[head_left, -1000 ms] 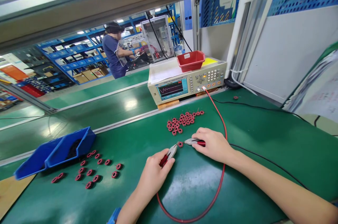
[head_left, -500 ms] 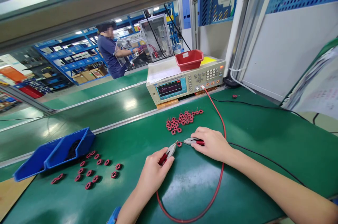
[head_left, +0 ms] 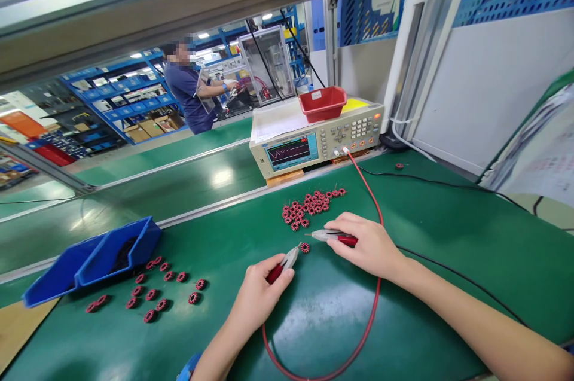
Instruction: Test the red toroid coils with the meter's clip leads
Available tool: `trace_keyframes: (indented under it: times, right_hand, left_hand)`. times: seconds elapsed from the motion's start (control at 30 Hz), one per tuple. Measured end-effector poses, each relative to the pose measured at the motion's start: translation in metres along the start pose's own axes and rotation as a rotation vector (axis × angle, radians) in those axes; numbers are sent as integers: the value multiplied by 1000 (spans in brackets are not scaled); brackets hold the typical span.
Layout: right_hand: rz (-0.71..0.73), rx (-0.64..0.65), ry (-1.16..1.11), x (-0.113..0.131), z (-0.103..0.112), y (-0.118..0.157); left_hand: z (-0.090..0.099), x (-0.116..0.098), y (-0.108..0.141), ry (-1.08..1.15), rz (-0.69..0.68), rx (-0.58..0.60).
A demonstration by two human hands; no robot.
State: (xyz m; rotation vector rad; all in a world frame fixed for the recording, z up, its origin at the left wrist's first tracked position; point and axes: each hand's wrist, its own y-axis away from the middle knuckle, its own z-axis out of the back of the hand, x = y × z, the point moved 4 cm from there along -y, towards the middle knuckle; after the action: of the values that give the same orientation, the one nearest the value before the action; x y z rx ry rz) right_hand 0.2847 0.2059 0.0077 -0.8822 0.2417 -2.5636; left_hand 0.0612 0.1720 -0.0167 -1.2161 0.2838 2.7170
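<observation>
My left hand (head_left: 260, 290) is closed around a red-handled metal test clip (head_left: 290, 257). The clip's tip is at the left side of a small red-wound ring coil (head_left: 305, 247) lying on the green mat. Between the fingers of my right hand (head_left: 368, 244) is a second test clip (head_left: 323, 235), its jaws pointing left just above the coil and apart from it. Whether the left clip bites the coil's lead is too small to tell. Behind the coil lies a cluster of similar coils (head_left: 316, 201).
A bench tester (head_left: 289, 152) with a lit curve screen stands behind, a red tray (head_left: 323, 107) on top. A red cable (head_left: 375, 309) loops across the mat. Blue bins (head_left: 147, 243) and several scattered coils (head_left: 152, 294) are at left. A co-worker (head_left: 191, 91) stands beyond.
My right hand and its clip have moved slightly up, away from the coil's right side. My left hand has barely shifted. The tester's curve looks slightly different.
</observation>
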Motion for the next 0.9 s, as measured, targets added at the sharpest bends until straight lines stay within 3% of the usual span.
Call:
trace_keyframes:
  times: [0.23,0.9]
  right_hand:
    - [63,42,-25,6,-5,3]
    - [33,76,10,5,-9,1]
  left_hand:
    - [-1,0,0,17,18,29]
    - [-1,-1,1,18,5,28]
